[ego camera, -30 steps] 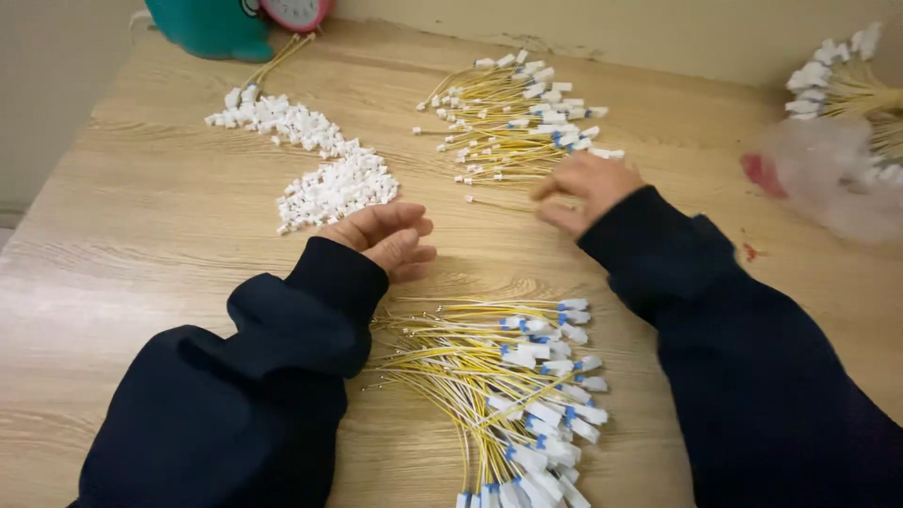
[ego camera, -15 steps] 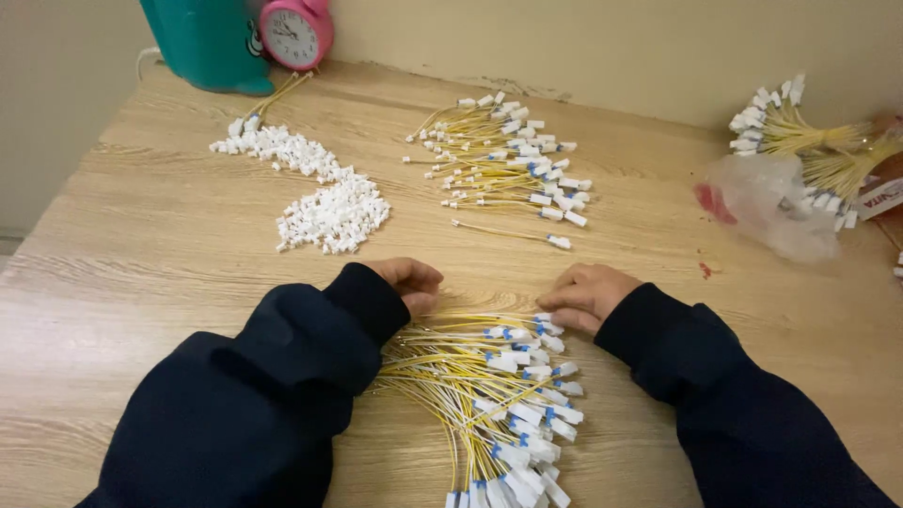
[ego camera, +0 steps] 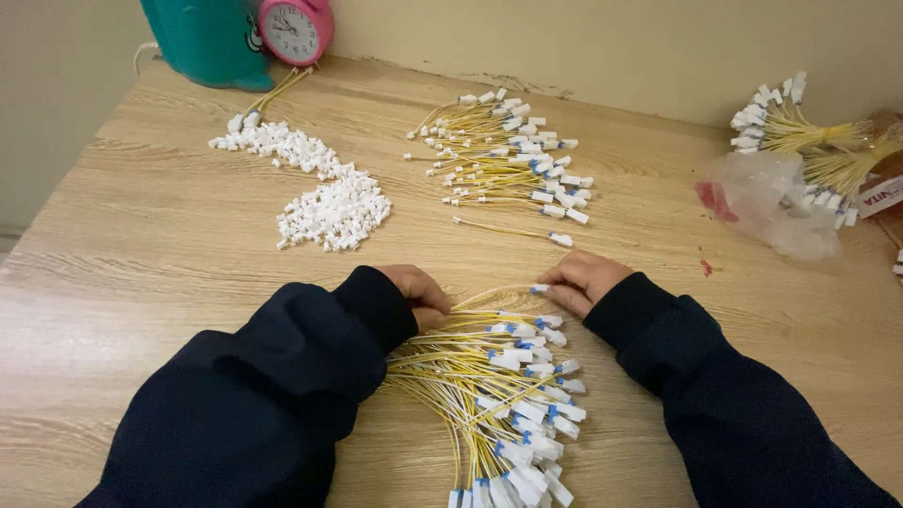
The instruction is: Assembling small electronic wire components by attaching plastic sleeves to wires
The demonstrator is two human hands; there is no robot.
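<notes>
A fan of thin yellow wires with white and blue plug ends (ego camera: 499, 386) lies near the table's front edge between my arms. My left hand (ego camera: 419, 290) rests at the top left of this fan, fingers curled on one end of a single yellow wire (ego camera: 494, 293). My right hand (ego camera: 585, 278) pinches the white plug at that wire's other end. The wire arches between the two hands just above the fan. Both arms wear dark blue sleeves.
A second pile of yellow plug wires (ego camera: 508, 155) lies farther back, with one loose wire (ego camera: 513, 230) in front of it. White small connectors (ego camera: 324, 198) trail at back left. A teal container (ego camera: 207, 38), a pink clock (ego camera: 293, 28), a crumpled plastic bag (ego camera: 771, 202) and bundled wires (ego camera: 809, 136) line the back.
My right hand came back from the far pile to the near fan. Both hands now hold one wire between them. The view tilted down a little.
</notes>
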